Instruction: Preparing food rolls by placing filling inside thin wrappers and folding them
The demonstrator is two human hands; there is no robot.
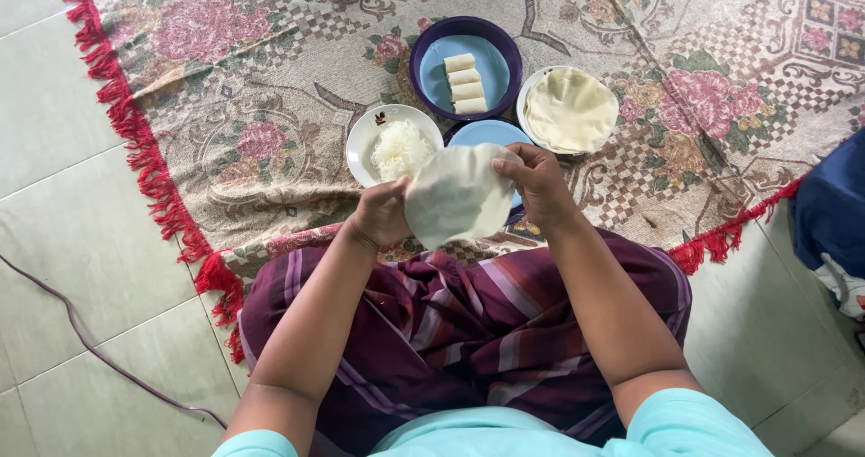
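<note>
Both hands hold one thin round white wrapper (458,194) in the air above the lap, just in front of the light blue plate (487,132), which serves as landmark. Left hand (382,214) fingers are closed on the wrapper's left edge, mostly hidden behind the sheet; right hand (535,176) pinches the upper right edge between thumb and fingertips. Judgement: the sheet looks soft and tear-prone, so grip light at the rim, keep it taut but unstretched, and lower it flat onto the plate without folds. Left of the plate: white bowl (365,137) of pale shredded filling. Beyond it: purple-rimmed dish (423,47) with four finished rolls (464,83). Right of it: white plate stacked with wrappers (571,110). All rest on a floral woven mat (270,87), red-fringed, over pale floor tiles (54,241); a dark cable (90,349) crosses the tiles far left.
</note>
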